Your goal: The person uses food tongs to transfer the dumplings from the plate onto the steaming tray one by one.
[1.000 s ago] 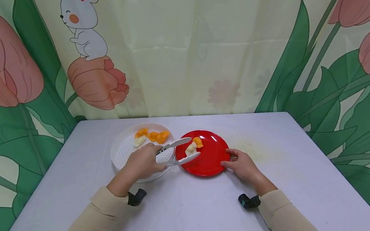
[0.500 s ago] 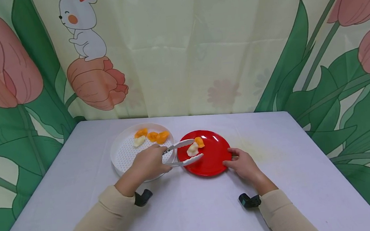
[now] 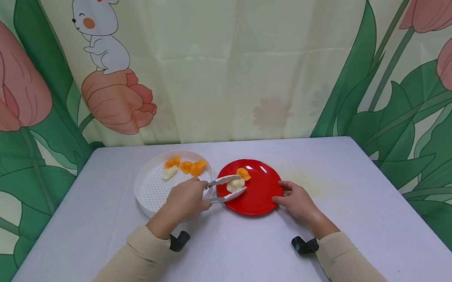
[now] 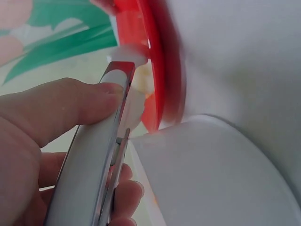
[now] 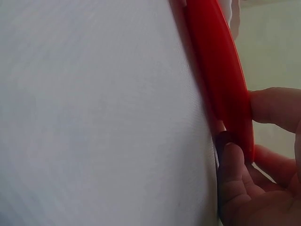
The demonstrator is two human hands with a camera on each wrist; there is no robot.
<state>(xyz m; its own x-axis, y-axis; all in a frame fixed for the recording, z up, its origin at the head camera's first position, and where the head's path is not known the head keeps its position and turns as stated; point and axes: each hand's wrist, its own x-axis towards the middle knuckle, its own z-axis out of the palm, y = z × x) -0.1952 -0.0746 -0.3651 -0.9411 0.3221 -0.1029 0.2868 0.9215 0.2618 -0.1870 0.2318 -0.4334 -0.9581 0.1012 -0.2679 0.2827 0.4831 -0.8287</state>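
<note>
My left hand grips a pair of metal tongs with pale tips, thumb along one arm and fingers curled under the other. The tong tips reach over the red plate on either side of a white dumpling. Just behind it on the plate lies an orange dumpling. My right hand pinches the plate's right rim, thumb on one face and fingers on the other, as the right wrist view shows.
Left of the plate stands a round white perforated tray, its rim close to the plate. Toward its back lie several orange dumplings and a white dumpling. A white cloth covers the table; a printed curtain hangs behind.
My left hand and the tongs have shifted slightly right, and the tong tips have drawn closer together. The white dumpling on the plate has turned and lies flatter. The right hand stays put.
</note>
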